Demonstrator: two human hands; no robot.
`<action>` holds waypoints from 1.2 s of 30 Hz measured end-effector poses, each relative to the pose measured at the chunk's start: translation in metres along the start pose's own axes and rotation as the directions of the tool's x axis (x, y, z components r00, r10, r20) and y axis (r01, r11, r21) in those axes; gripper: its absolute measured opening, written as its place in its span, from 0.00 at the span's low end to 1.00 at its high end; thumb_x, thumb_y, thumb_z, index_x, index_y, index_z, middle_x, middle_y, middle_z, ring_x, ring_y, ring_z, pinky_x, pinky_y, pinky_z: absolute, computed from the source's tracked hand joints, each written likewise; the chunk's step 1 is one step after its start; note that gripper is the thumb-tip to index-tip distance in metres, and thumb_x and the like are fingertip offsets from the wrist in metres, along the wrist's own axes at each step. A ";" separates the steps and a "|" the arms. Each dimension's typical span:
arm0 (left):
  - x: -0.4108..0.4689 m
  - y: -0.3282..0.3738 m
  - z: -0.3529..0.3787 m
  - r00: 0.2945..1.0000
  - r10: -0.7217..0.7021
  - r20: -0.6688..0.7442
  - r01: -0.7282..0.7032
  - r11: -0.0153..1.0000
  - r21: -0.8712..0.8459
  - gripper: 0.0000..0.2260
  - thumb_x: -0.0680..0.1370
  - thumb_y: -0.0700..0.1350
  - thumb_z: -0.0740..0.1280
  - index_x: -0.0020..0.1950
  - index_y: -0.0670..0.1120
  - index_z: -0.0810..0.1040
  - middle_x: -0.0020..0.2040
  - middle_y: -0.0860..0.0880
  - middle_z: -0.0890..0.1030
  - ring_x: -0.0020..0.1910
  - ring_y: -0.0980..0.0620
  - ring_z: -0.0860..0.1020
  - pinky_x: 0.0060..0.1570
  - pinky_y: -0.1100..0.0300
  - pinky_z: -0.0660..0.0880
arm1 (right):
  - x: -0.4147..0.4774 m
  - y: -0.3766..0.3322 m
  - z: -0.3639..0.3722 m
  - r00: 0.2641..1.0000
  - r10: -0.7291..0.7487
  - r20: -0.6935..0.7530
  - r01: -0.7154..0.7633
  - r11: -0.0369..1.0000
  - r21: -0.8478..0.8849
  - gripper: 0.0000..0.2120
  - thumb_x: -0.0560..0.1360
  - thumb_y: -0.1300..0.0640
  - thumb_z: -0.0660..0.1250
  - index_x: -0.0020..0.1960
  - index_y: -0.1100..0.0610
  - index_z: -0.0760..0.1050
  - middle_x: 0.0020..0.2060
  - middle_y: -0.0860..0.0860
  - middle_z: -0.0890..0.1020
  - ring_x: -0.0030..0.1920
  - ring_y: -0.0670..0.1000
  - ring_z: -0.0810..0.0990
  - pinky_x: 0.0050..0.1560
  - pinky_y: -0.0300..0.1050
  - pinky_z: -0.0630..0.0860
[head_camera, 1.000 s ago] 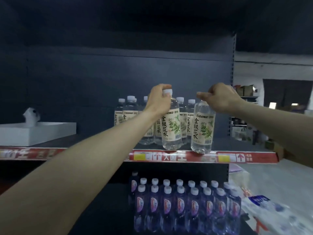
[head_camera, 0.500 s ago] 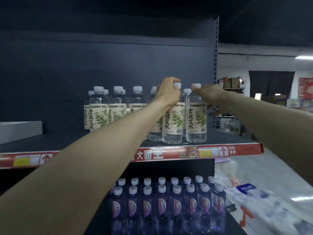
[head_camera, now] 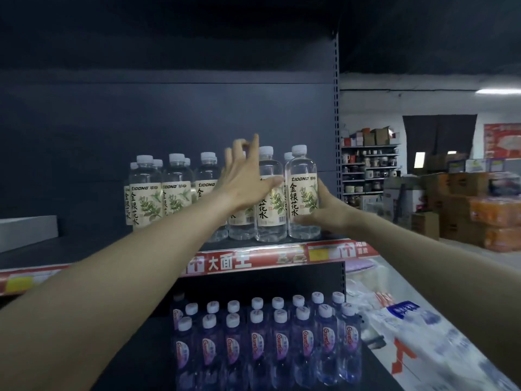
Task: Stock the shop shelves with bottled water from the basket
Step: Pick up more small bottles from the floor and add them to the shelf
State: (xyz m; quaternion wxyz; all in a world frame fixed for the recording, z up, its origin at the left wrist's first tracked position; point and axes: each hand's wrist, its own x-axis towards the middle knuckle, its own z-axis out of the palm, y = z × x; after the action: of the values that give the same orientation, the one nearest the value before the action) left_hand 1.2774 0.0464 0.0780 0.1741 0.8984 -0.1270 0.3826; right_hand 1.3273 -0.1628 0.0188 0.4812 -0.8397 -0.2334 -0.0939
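Observation:
Clear water bottles with cream leaf labels and white caps stand in rows on the dark upper shelf. My right hand wraps round the lower part of the rightmost front bottle, which stands upright at the shelf's front right corner. My left hand hovers with fingers spread in front of the neighbouring bottle, its thumb touching that bottle's shoulder. More of these bottles line up to the left. The basket is not in view.
A red price strip runs along the shelf's front edge. Purple-labelled bottles fill the lower shelf. A white box sits far left on the upper shelf. Plastic-wrapped packs lie lower right, and cartons are stacked behind.
Both hands have left the bottle caps. My left hand has opened and spread its fingers; my right hand has dropped to the rightmost bottle's lower body. The view has shifted right.

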 end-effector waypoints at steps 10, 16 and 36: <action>-0.084 -0.010 0.058 0.979 -0.196 0.058 0.204 0.954 -0.221 0.31 0.75 0.54 0.76 0.74 0.46 0.71 0.62 0.52 0.80 0.58 0.53 0.79 0.71 0.56 0.70 | -0.010 0.026 0.017 0.980 0.063 -0.190 -0.098 0.979 -0.180 0.25 0.73 0.37 0.74 0.60 0.53 0.76 0.53 0.47 0.84 0.53 0.51 0.83 0.47 0.45 0.76; -0.077 -0.012 0.063 0.977 -0.215 -0.008 0.210 0.961 -0.178 0.15 0.74 0.56 0.78 0.41 0.50 0.76 0.39 0.56 0.78 0.37 0.60 0.77 0.37 0.67 0.71 | -0.008 0.024 0.027 0.948 0.093 -0.306 -0.182 0.943 -0.279 0.27 0.75 0.34 0.70 0.62 0.53 0.73 0.54 0.50 0.83 0.51 0.52 0.80 0.50 0.46 0.76; -0.070 -0.019 0.083 0.911 -0.396 -0.116 0.386 0.917 -0.097 0.26 0.68 0.69 0.76 0.34 0.45 0.82 0.29 0.50 0.82 0.30 0.52 0.82 0.35 0.55 0.81 | -0.007 0.021 0.032 0.934 0.167 -0.316 -0.292 0.866 -0.406 0.26 0.76 0.38 0.72 0.61 0.57 0.71 0.56 0.56 0.80 0.52 0.57 0.79 0.57 0.55 0.80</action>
State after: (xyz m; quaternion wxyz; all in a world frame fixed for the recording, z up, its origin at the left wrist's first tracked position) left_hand 1.2899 0.0360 -0.0310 0.2877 0.8712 0.0536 0.3942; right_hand 1.3287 -0.1470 -0.0165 0.3106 -0.9285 -0.0351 -0.2003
